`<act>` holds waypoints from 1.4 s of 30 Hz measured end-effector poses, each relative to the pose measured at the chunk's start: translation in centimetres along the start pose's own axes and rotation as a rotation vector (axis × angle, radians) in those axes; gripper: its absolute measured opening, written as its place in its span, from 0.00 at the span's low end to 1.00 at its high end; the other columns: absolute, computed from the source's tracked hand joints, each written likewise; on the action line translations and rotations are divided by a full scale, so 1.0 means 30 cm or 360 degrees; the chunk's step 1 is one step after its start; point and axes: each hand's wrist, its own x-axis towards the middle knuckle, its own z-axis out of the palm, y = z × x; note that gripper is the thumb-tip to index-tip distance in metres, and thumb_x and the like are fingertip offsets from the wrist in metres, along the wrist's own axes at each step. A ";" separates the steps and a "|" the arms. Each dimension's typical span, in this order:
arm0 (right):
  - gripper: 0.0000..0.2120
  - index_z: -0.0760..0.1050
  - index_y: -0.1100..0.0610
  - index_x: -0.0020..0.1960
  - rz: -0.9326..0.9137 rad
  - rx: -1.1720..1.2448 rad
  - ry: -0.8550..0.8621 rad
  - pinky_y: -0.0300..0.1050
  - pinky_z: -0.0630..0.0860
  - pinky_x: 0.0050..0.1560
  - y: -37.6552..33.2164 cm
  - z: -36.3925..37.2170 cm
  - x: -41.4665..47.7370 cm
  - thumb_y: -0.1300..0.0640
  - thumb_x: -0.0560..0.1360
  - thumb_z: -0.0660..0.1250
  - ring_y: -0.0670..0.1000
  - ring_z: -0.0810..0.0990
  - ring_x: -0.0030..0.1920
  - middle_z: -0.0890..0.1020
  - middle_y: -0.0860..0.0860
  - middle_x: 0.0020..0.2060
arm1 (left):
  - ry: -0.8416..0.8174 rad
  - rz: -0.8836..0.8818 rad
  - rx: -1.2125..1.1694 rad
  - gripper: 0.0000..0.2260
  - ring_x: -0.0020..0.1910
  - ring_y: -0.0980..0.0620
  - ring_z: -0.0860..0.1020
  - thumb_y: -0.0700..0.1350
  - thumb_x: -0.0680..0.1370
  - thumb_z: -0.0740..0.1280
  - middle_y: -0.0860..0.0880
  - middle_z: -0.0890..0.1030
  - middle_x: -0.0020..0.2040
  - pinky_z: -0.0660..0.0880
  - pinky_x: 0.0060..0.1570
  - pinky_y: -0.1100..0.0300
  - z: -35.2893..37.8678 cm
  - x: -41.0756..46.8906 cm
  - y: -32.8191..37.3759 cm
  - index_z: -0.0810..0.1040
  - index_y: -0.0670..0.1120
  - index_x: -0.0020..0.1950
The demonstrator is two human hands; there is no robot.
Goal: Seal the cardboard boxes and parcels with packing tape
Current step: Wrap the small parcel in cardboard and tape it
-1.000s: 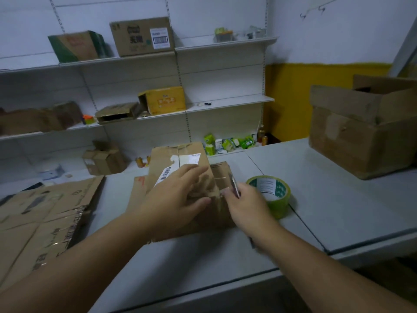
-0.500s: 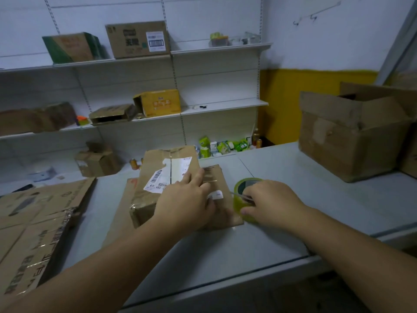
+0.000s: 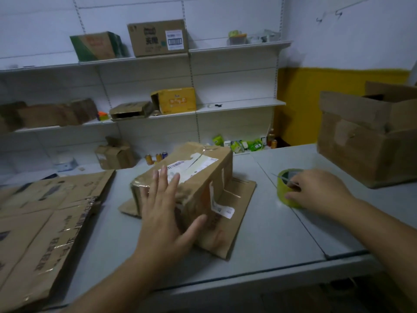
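Observation:
A worn brown parcel box (image 3: 200,177) with a white shipping label lies on a flat cardboard sheet (image 3: 237,224) in the middle of the grey table (image 3: 270,240). My left hand (image 3: 164,213) is spread flat against the box's near end, fingers straight, thumb along its right side. A green roll of packing tape (image 3: 282,185) lies on the table to the right of the box. My right hand (image 3: 316,192) lies over the roll with fingers curled on it, and a thin grey sliver sticks out from under the fingertips.
A large open cardboard box (image 3: 361,143) stands at the table's right rear. Flattened cardboard sheets (image 3: 45,213) cover the left side. Wall shelves (image 3: 237,105) behind hold several boxes. The table's front edge runs just below my forearms.
The parcel box has turned and now lies at an angle. My left hand has slid from its top to its near end and spread flat. My right hand moved from the box to the tape roll.

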 end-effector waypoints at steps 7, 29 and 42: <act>0.16 0.73 0.53 0.32 -0.0023 0.0085 0.0051 0.46 0.63 0.30 0.046 0.024 -0.008 0.46 0.75 0.67 0.48 0.73 0.32 0.76 0.51 0.31 | 0.0010 -0.0159 0.0233 0.15 0.66 0.53 0.63 0.56 0.76 0.64 0.53 0.75 0.62 0.53 0.68 0.32 0.081 0.059 0.014 0.74 0.53 0.60; 0.08 0.79 0.53 0.49 0.0174 0.1657 -0.0166 0.37 0.66 0.27 -0.241 -0.003 0.094 0.49 0.77 0.66 0.46 0.72 0.27 0.76 0.49 0.31 | -0.0523 -0.0401 -0.0011 0.20 0.69 0.49 0.68 0.29 0.73 0.65 0.54 0.70 0.69 0.69 0.54 0.67 -0.169 0.312 -0.247 0.83 0.53 0.49; 0.14 0.75 0.57 0.45 0.0206 0.1304 0.0050 0.50 0.75 0.44 -0.245 -0.020 -0.040 0.49 0.80 0.55 0.52 0.78 0.38 0.81 0.53 0.39 | -0.0969 0.0273 0.0796 0.24 0.77 0.51 0.47 0.56 0.82 0.49 0.55 0.45 0.78 0.46 0.74 0.50 -0.084 0.144 0.104 0.44 0.59 0.77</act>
